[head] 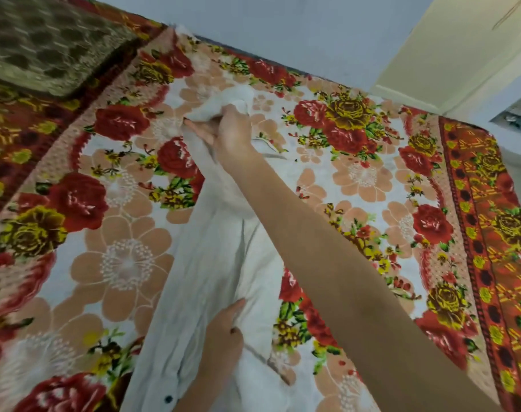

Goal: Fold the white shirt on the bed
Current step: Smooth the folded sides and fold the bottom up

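A long white cotton shirt [217,257] lay lengthwise down the middle of the bed [372,221], running from the near edge of the view toward the far side. The bed was covered with a plush floral bedspread [119,263] printed with red and yellow roses and large peach blossoms on a pale ground, with an orange-red patterned border along its right side.

The right hand [229,135] reached far across the bed on a bare, outstretched arm. Its fingers were clenched around the far end of the shirt, and a bunched wad of white cloth stood out just beyond the knuckles. From that grip the cloth ran back toward the near side in long creases.

The left hand [222,337] was at the near part of the shirt. Its fingers were curled into the fabric, grasping a fold, and wrinkles spread outward from the hold. A small dark round button [168,399] showed on the shirt's near left edge, just left of that forearm.

At the far left corner a brown and gold patterned cushion [45,40] rested on the bedspread, well apart from the shirt. A pale grey-blue wall [283,31] rose behind the far edge of the bed, and a cream-coloured panel [461,40] stood at the far right.
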